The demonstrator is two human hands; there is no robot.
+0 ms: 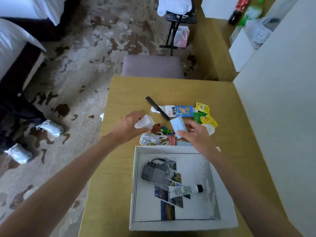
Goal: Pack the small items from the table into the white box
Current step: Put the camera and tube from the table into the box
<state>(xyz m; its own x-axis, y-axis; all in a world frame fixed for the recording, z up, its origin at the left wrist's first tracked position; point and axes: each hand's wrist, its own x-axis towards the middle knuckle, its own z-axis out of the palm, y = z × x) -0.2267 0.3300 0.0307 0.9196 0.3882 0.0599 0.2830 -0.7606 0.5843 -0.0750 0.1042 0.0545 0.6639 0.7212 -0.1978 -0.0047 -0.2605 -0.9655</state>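
Note:
The white box (135,185) lies open at the near end of the wooden table (119,93); inside it are a grey charger (156,173) and a white tube with a black cap (184,190). My left hand (130,125) holds a small translucent white cup (143,123) above the table. My right hand (195,134) grips a pale blue small box (178,126) just beyond the box's far rim. Loose on the table lie a black comb (156,107), a blue-and-white packet (179,111), tea bags (205,115), a keychain (162,130) and a coiled white cable (150,139).
A grey padded chair (152,65) stands at the table's far edge. A white wall (282,117) borders the table on the right. Another person's legs and white sneakers (51,128) are on the patterned carpet to the left, near a bed.

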